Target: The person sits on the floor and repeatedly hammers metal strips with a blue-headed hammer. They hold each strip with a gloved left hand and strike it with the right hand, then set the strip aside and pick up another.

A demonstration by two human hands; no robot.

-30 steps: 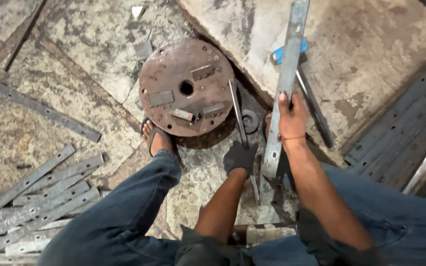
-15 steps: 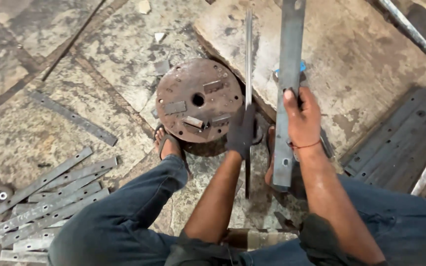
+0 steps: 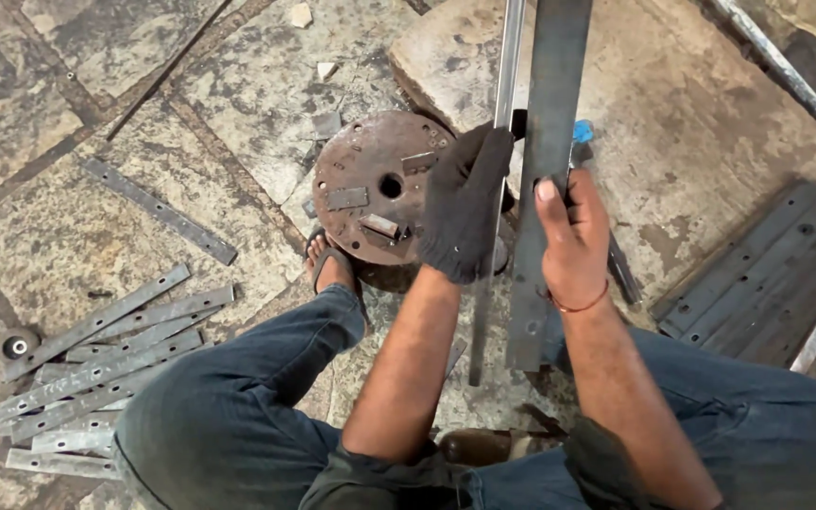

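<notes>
My left hand (image 3: 465, 203), in a dark work glove, grips a thin metal rod (image 3: 489, 283) held upright in front of me. Bare and beside it, my right hand (image 3: 570, 236) grips a wide flat steel bar (image 3: 550, 85) that also stands upright and runs out of the top of the view. Behind both hands a round rusty metal disc (image 3: 370, 184) with small welded blocks and a centre hole lies on the floor. My foot in a sandal (image 3: 328, 264) rests at the disc's near edge.
Several flat drilled steel strips (image 3: 96, 359) lie piled at the left, one dark strip (image 3: 158, 210) apart from them. Dark steel plates (image 3: 767, 274) are stacked at the right. A raised stone slab (image 3: 672, 123) lies beyond the disc. A small round part (image 3: 17, 346) sits far left.
Both hands have lifted the rod and the flat bar higher and closer to the camera, standing them more upright. The gloved hand has slid up the rod.
</notes>
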